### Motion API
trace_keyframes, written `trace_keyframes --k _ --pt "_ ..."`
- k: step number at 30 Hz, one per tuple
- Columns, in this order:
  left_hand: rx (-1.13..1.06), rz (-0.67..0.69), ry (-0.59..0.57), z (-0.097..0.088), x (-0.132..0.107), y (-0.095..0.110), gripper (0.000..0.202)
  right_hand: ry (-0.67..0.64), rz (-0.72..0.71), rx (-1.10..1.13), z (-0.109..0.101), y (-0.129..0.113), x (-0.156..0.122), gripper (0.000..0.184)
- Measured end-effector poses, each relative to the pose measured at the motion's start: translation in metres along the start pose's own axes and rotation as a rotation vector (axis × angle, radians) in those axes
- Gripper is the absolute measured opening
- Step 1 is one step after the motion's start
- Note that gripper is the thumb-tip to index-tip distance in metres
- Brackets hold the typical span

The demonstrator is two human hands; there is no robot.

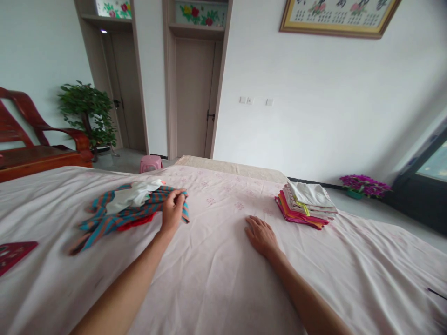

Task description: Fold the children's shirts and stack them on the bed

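Note:
My left hand (pixel 173 208) pinches the right end of a blue and brown striped cloth (pixel 104 228), which looks like a garment and lies crumpled on the bed-like surface. On top of it rests a crumpled white cloth (pixel 131 197), and a bit of red cloth (pixel 136 223) shows from underneath. My right hand (pixel 260 232) lies flat on the pale pink flowered sheet (pixel 216 270), fingers spread and holding nothing. To its right sits a neat stack of folded cloths (pixel 307 204), white on top with red and orange below.
At the left edge lies a dark red flat object (pixel 16 256). Beyond the sheet stand a pink stool (pixel 151 163), a wooden armchair (pixel 45 139) and a potted plant (pixel 87 111). Purple flowers (pixel 365 185) stand on the floor at the right.

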State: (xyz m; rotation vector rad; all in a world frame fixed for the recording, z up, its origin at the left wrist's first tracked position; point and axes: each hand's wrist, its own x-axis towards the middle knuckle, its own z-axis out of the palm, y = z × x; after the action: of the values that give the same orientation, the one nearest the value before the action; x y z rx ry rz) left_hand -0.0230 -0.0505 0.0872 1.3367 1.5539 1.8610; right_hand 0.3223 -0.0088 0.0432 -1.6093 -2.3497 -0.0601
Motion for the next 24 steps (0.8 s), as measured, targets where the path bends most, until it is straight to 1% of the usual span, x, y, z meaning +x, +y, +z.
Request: trace_keyframes --k 1,2,3,4,5,6,7,8,10,11,12,13,14,15,17,18,22,24 --pt "-0.052 0.003 -0.113 0.013 -0.010 0.008 0.041 0.000 0.000 0.002 0.000 0.000 0.000 0.047" --pt "-0.070 0.028 -0.271 0.025 -0.020 0.015 0.039 -0.001 0.000 0.005 0.000 0.001 0.000 0.047" --pt "-0.060 0.058 -0.434 0.034 -0.030 0.020 0.037 -0.001 0.002 0.007 -0.001 0.001 0.000 0.047" --pt "-0.020 0.102 -0.570 0.041 -0.038 0.022 0.034 -0.003 0.003 0.011 -0.001 0.001 0.000 0.047" --pt "0.046 0.155 -0.659 0.046 -0.044 0.023 0.031 -0.005 0.006 0.014 -0.001 0.002 -0.001 0.046" --pt "0.138 0.211 -0.689 0.047 -0.047 0.021 0.029 -0.006 0.011 0.017 -0.001 0.002 -0.001 0.046" --pt "0.257 0.269 -0.670 0.046 -0.048 0.018 0.028 -0.005 0.015 0.020 -0.001 0.001 -0.001 0.046" --pt "0.398 0.323 -0.612 0.042 -0.047 0.013 0.027 -0.003 0.018 0.023 -0.001 0.001 -0.002 0.045" --pt "0.718 0.370 -0.445 0.029 -0.041 0.000 0.031 0.007 0.021 0.029 -0.002 0.001 -0.002 0.044" --pt "0.873 0.349 -0.363 0.021 -0.037 -0.007 0.035 0.011 0.024 0.032 -0.002 0.000 -0.002 0.044" --pt "1.001 0.295 -0.291 0.014 -0.033 -0.013 0.038 0.015 0.028 0.035 -0.002 0.000 -0.002 0.043" --pt "1.094 0.229 -0.243 0.008 -0.029 -0.018 0.041 0.018 0.031 0.039 -0.002 0.001 -0.002 0.043" --pt "1.150 0.161 -0.224 0.003 -0.026 -0.023 0.043 0.022 0.034 0.043 -0.001 0.001 -0.002 0.043" --pt "1.174 0.107 -0.234 0.000 -0.023 -0.026 0.042 0.025 0.035 0.047 -0.001 0.002 -0.002 0.042" --pt "1.149 0.053 -0.273 -0.003 -0.019 -0.032 0.038 0.034 0.036 0.057 0.001 0.003 -0.001 0.042" --pt "1.085 0.029 -0.264 -0.004 -0.017 -0.033 0.034 0.039 0.037 0.061 0.002 0.004 -0.001 0.042" --pt "0.695 -0.119 -0.103 -0.007 -0.007 -0.040 0.019 0.054 0.040 0.073 0.004 0.006 0.000 0.041" --pt "0.585 -0.167 -0.037 -0.012 0.001 -0.045 0.018 0.057 0.047 0.082 0.003 0.006 0.001 0.040"
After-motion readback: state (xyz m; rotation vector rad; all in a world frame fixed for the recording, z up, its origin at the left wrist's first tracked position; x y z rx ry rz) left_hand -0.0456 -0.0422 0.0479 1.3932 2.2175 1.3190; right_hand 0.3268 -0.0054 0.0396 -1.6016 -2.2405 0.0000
